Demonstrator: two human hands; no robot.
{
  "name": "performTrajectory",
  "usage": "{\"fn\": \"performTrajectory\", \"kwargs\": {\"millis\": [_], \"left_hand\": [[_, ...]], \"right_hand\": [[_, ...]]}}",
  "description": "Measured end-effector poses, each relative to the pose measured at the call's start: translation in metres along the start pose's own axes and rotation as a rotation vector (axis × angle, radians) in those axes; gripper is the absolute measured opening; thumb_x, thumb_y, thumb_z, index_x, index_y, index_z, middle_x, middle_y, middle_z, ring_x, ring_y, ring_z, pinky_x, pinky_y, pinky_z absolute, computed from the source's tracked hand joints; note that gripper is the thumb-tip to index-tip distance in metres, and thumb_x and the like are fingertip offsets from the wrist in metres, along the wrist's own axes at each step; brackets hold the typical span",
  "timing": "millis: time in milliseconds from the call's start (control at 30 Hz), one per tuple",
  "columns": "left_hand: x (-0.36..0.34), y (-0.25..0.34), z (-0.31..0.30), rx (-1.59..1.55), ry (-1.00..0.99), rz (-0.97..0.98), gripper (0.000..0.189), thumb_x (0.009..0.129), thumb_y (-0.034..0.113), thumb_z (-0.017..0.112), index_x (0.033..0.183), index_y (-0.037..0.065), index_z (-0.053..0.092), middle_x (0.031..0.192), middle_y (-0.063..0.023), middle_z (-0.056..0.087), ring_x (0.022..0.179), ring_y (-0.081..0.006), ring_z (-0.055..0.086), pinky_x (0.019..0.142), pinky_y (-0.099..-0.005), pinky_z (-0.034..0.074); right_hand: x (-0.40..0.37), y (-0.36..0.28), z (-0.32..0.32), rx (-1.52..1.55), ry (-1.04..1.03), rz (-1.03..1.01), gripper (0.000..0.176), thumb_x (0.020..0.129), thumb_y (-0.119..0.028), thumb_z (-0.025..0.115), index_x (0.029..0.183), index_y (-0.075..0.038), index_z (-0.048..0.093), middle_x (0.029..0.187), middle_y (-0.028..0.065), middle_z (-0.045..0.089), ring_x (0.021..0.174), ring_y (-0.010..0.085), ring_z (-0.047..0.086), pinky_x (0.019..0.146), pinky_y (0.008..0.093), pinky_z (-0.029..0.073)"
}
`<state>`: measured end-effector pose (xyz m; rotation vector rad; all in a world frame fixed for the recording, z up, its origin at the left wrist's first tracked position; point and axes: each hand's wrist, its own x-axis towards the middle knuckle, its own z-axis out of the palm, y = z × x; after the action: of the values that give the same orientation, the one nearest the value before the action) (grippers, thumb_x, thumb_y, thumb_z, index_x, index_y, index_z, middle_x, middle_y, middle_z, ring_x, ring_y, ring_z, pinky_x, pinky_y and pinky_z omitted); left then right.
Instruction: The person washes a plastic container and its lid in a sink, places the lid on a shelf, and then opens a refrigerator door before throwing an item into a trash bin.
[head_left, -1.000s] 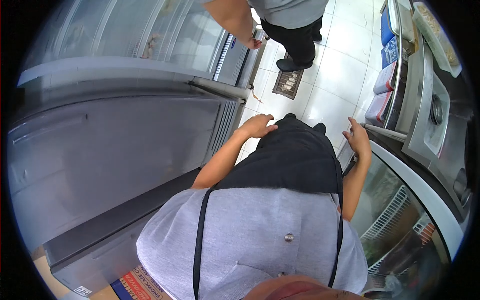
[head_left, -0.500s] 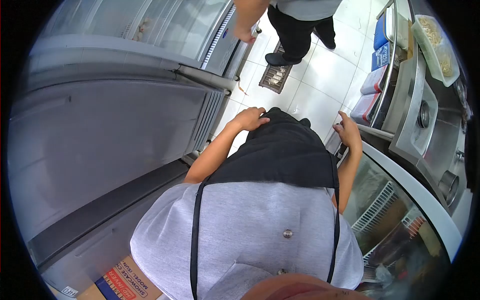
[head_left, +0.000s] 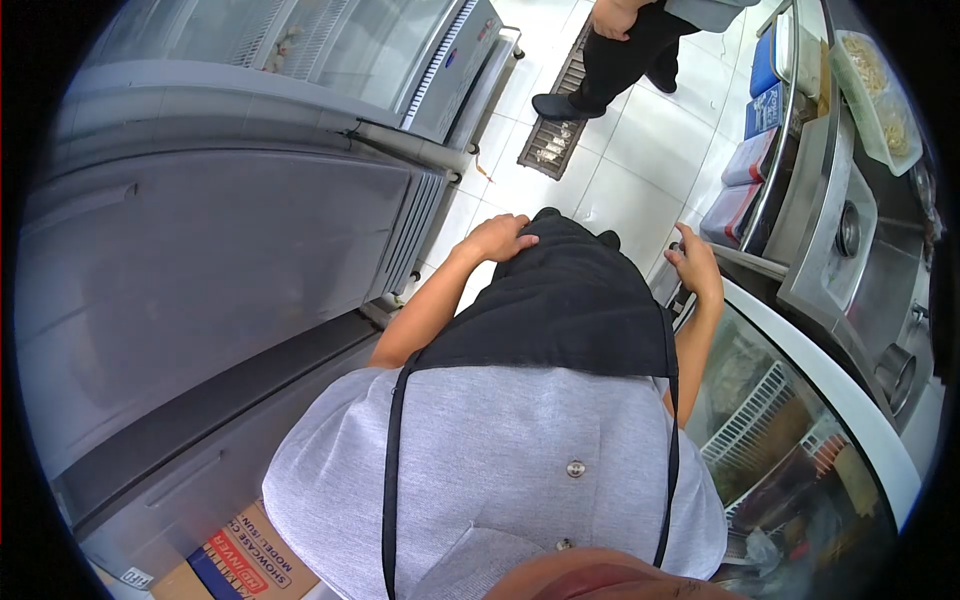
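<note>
My left hand (head_left: pixel 503 238) rests at the left edge of the black apron (head_left: pixel 560 300), fingers extended and holding nothing. To the right, my right hand (head_left: pixel 694 262) hangs beside the apron near the end of the metal rack, its fingers apart and nothing in it. A glass-fronted fridge (head_left: pixel 790 420) with white wire shelves stands just below that hand.
Grey cabinets (head_left: pixel 220 270) and a glass display fridge (head_left: pixel 370 50) line the left. A person in black trousers (head_left: pixel 625 60) stands ahead by a floor drain (head_left: pixel 550 145). Rack tins (head_left: pixel 735 212), a steel sink (head_left: pixel 885 270) and a noodle tray (head_left: pixel 880 110) are at right.
The other person's arm has swung away from the display fridge to the right, and their body has shifted right. Both of my hands keep nearly the same place.
</note>
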<state>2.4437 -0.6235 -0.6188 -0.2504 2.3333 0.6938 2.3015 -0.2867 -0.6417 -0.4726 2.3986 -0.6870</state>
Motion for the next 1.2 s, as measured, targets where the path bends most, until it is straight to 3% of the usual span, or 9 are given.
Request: {"fn": "performTrajectory", "kwargs": {"millis": [367,433,667,900,933,967,1000,1133,1200], "left_hand": [[0.001,0.003,0.001,-0.005,-0.015,-0.012,0.047,0.088,0.04,0.053,0.115,0.001,0.055,0.106,-0.0226,0.06,0.102,-0.0371,0.055,0.088,-0.0429,0.044],[0.004,0.001,0.004,0.015,0.016,0.034,0.05,0.088,0.042,0.053,0.116,0.0,0.054,0.092,-0.021,0.064,0.092,-0.0349,0.06,0.081,-0.0413,0.046],[0.008,0.005,0.002,0.019,0.009,0.023,0.048,0.087,0.042,0.053,0.114,0.001,0.054,0.103,-0.0228,0.061,0.099,-0.0378,0.057,0.085,-0.0443,0.045],[0.019,-0.008,0.014,-0.022,0.039,0.051,0.051,0.085,0.046,0.056,0.116,0.006,0.055,0.099,-0.0224,0.062,0.097,-0.0369,0.058,0.084,-0.0449,0.045],[0.01,0.0,0.008,-0.024,0.076,0.052,0.045,0.085,0.042,0.056,0.109,0.003,0.057,0.099,-0.0221,0.062,0.098,-0.0385,0.058,0.084,-0.0456,0.046],[0.015,-0.008,0.011,-0.026,0.051,0.069,0.045,0.085,0.041,0.056,0.109,0.004,0.058,0.101,-0.022,0.061,0.098,-0.0384,0.057,0.084,-0.045,0.046],[0.014,-0.008,0.009,-0.045,0.027,0.059,0.045,0.085,0.041,0.056,0.11,0.004,0.057,0.104,-0.022,0.06,0.1,-0.0377,0.056,0.086,-0.0444,0.045],[0.017,-0.021,0.001,-0.056,0.075,0.002,0.05,0.085,0.044,0.055,0.115,0.004,0.055,0.111,-0.0225,0.059,0.105,-0.0365,0.055,0.089,-0.043,0.043],[0.022,-0.047,-0.018,-0.167,0.18,0.022,0.048,0.085,0.042,0.058,0.114,0.003,0.056,0.1,-0.0213,0.063,0.096,-0.0341,0.06,0.084,-0.0414,0.046]], "right_hand": [[-0.004,0.002,0.0,-0.004,-0.003,0.015,0.057,0.074,-0.015,0.068,0.127,-0.007,0.046,0.102,0.0212,0.059,0.098,0.037,0.056,0.085,0.0421,0.044],[-0.005,0.001,-0.002,0.008,0.002,0.033,0.058,0.074,-0.015,0.068,0.127,-0.007,0.046,0.103,0.0217,0.059,0.099,0.0374,0.055,0.086,0.0422,0.043],[-0.001,0.004,-0.004,0.012,-0.002,0.033,0.057,0.074,-0.015,0.069,0.126,-0.006,0.046,0.103,0.0231,0.059,0.1,0.0381,0.055,0.087,0.0424,0.043],[0.001,0.007,-0.005,0.016,-0.013,0.032,0.058,0.072,-0.012,0.068,0.125,-0.006,0.046,0.108,0.0226,0.058,0.102,0.0371,0.054,0.088,0.0426,0.043],[0.005,0.025,0.01,0.008,0.107,-0.114,0.059,0.07,-0.013,0.069,0.125,-0.008,0.047,0.085,0.0208,0.059,0.079,0.0357,0.057,0.072,0.0422,0.045],[0.006,0.028,0.013,-0.015,0.131,-0.114,0.06,0.07,-0.013,0.068,0.125,-0.007,0.047,0.084,0.0205,0.059,0.078,0.0348,0.057,0.071,0.0421,0.045],[0.004,0.009,-0.001,0.035,-0.014,0.021,0.058,0.071,-0.01,0.068,0.124,-0.005,0.047,0.106,0.0234,0.058,0.101,0.0381,0.054,0.086,0.0443,0.043],[0.008,0.011,0.0,0.012,-0.012,0.0,0.059,0.071,-0.01,0.071,0.124,-0.004,0.047,0.095,0.0225,0.06,0.09,0.0382,0.057,0.081,0.043,0.045],[0.006,0.016,-0.001,-0.01,0.045,-0.049,0.06,0.07,-0.011,0.071,0.124,-0.003,0.047,0.088,0.0223,0.061,0.082,0.0357,0.06,0.074,0.0416,0.047]]}}
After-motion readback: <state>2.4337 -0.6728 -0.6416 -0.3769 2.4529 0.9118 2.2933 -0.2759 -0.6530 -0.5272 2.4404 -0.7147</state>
